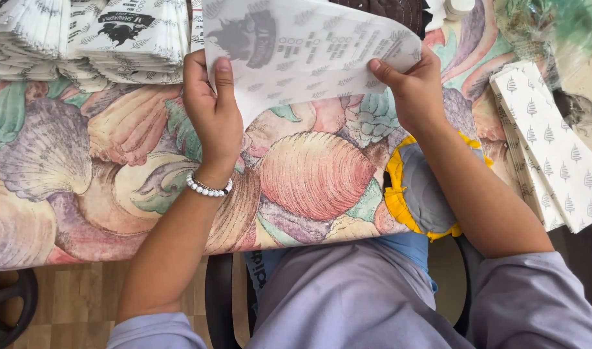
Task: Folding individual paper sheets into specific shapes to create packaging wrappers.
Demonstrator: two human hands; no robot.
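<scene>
Printed paper sheet [309, 52] between both hands

printed white wrapper sheet [309, 48] top centre | white stacks: top left [83, 39], right edge [554, 148]

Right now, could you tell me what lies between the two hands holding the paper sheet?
Between the left hand and right hand, the head view shows only the paper sheet they hold, with the shell-patterned tablecloth below it.
</scene>
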